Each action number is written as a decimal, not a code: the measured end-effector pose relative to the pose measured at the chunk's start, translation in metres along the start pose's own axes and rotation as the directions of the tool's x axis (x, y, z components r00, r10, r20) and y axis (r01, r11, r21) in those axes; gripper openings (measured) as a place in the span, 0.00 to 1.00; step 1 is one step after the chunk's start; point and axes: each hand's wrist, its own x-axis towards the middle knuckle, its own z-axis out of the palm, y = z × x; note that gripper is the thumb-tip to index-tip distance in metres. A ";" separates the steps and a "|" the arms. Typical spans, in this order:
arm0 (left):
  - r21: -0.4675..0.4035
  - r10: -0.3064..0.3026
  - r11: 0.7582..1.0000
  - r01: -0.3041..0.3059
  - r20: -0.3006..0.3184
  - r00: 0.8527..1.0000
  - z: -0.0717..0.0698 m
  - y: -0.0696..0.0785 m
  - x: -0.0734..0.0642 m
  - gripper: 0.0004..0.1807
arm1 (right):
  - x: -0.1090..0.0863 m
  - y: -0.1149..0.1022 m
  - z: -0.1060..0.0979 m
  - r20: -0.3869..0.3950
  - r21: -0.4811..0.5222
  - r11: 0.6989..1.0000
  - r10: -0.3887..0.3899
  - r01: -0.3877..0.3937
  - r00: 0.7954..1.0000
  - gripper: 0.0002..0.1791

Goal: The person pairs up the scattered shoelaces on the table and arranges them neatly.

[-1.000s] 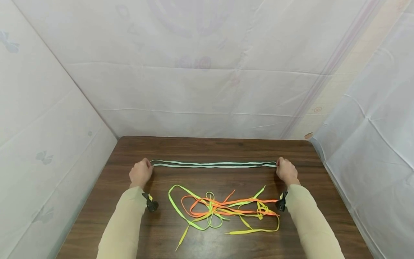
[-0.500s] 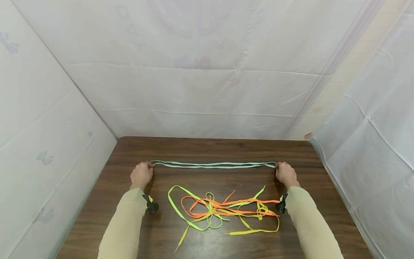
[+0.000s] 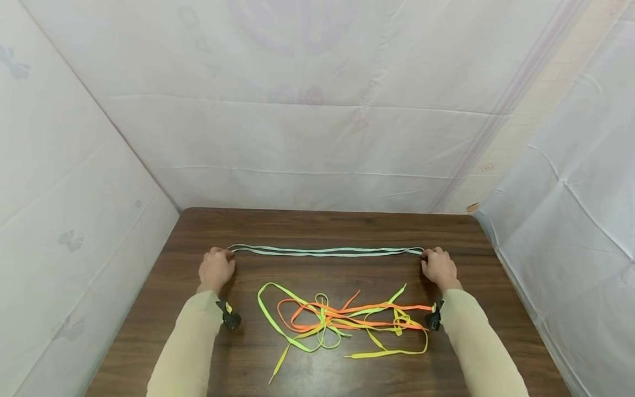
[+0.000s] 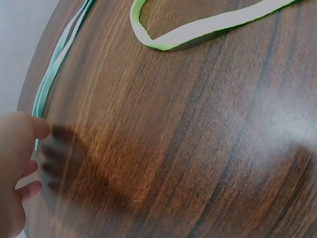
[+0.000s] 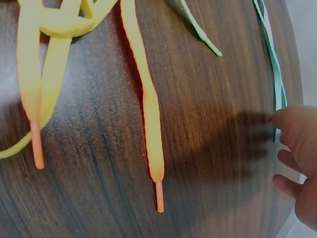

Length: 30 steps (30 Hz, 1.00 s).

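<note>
A mint-green shoelace [image 3: 337, 255] lies doubled in two nearly parallel strands across the far part of the table. My left hand [image 3: 216, 269] pinches its left end; in the left wrist view the lace [image 4: 49, 82] runs under the thumb, with a short bit showing past it. At the opposite end, my right hand [image 3: 440, 268] pinches the lace with its fingertips, the other fingers loosely bent in the right wrist view. Nearer the body, an orange shoelace [image 5: 152, 124], a neon green shoelace [image 4: 208, 29] and a yellow shoelace [image 3: 382, 353] lie in a loose tangle.
The dark wood-grain table [image 3: 317, 226] ends at a pale cloth wall [image 3: 317, 143] behind, with more cloth at both sides. A black wrist camera [image 3: 231, 318] sits at the left cuff; the right wrist camera [image 3: 433, 318] overlaps the orange lace ends.
Both hands have shifted slightly and turned a little at the ends of the mint-green shoelace, its strands staying stretched between them. The tangle of other shoelaces has not moved.
</note>
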 end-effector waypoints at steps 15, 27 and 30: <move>-0.006 0.148 0.989 -0.148 -0.074 0.986 -0.008 0.007 -0.018 0.12 | -0.006 -0.006 -0.001 -0.044 -0.024 0.991 -0.134 0.133 0.990 0.14; 0.053 0.278 0.960 -0.274 -0.103 0.955 -0.008 0.014 -0.042 0.12 | -0.024 -0.013 0.005 -0.097 -0.030 0.974 -0.228 0.226 0.969 0.13; 0.064 0.323 0.946 -0.318 -0.127 0.938 -0.007 0.019 -0.048 0.12 | -0.028 -0.017 0.008 -0.132 -0.033 0.967 -0.255 0.253 0.958 0.14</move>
